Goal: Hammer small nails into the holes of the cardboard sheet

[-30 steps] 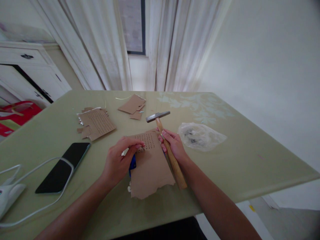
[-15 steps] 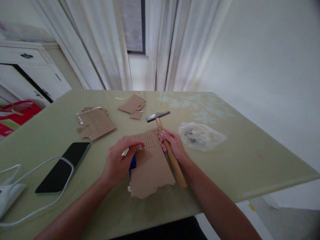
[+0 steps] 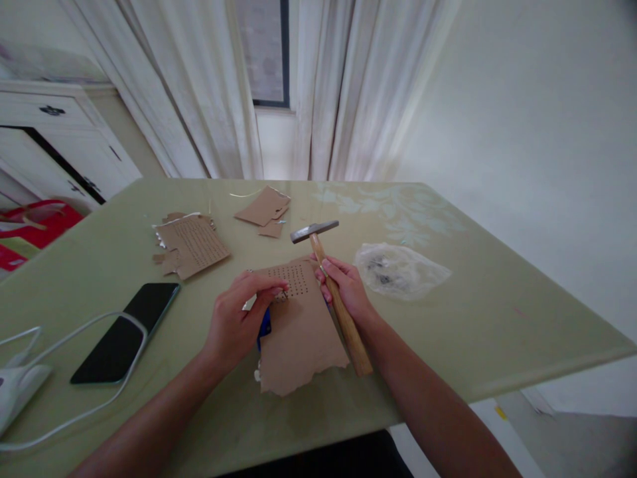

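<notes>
My right hand [image 3: 346, 289] grips the wooden handle of a hammer [image 3: 328, 279], whose steel head hangs just above the far edge of a torn cardboard sheet [image 3: 301, 332] punched with rows of small holes. My left hand [image 3: 239, 318] rests on the sheet's left edge, its fingers pinched together at the holes on something too small to make out. A blue object [image 3: 265, 326] shows under the sheet beside that hand.
A second perforated cardboard piece [image 3: 194, 244] and smaller scraps [image 3: 263, 209] lie further back. A clear plastic bag [image 3: 401, 269] of small metal parts sits to the right. A black phone [image 3: 127, 332] and a white cable [image 3: 74, 372] lie at the left on the green table [image 3: 497, 318].
</notes>
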{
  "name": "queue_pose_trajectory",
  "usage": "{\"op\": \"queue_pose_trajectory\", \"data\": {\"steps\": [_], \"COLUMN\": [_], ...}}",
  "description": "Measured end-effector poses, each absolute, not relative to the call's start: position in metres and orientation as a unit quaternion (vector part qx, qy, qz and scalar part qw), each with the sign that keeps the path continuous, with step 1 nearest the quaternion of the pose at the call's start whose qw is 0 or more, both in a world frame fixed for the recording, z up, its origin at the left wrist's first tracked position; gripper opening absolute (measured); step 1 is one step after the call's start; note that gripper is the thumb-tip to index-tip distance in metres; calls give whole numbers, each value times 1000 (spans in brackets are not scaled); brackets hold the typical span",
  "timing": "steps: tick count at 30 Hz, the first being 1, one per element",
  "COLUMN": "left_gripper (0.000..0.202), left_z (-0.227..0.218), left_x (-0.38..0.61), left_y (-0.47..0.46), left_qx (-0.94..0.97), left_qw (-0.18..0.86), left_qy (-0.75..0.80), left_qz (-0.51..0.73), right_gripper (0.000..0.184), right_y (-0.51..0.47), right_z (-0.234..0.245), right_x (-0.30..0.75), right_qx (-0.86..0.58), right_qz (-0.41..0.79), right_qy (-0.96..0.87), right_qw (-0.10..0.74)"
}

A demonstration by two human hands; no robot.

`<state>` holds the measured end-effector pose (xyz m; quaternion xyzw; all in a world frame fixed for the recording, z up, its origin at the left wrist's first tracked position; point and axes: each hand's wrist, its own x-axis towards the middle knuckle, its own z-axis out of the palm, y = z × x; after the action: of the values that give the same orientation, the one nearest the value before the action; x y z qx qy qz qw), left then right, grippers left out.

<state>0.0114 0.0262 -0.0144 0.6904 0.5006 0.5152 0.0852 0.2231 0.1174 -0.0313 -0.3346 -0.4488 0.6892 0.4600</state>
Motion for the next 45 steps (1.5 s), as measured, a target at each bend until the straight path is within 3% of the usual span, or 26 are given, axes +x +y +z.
{"op": "queue_pose_trajectory", "data": {"steps": [12,18,20,24,26,31,37,45], "left_gripper": [12,11,12,16,17,20,18,18], "left_z": [-14,-19,-20,-22,-21,-20,-20,-21], "left_x": [14,14,14,15,16,18,18,19], "left_y": [27,32,35,40,41,42,43,44], "left_qx": [684,677,675,680,682,678,686,685], "left_qw": [106,134,139,151,158,175,183,209], "left_qy": [509,508,510,502,496,507,497,490], "left_qz": [511,516,515,513,514,503,499,497], "right_gripper": [48,35,32,36,37,35,29,34], "right_y": [118,102,88,54,38,16,11,10], "right_z": [-31,-6,12,59,82,115,117,115], "right_x": [226,243,253,272,275,265,256,253], "right_qx": [-332,-336,-345,-391,-402,-409,-442,-451], "right_qz": [680,594,569,527,494,435,392,393], "right_qy": [-461,-551,-596,-695,-728,-749,-783,-767], "right_qw": [463,480,449,292,254,287,195,231]}}
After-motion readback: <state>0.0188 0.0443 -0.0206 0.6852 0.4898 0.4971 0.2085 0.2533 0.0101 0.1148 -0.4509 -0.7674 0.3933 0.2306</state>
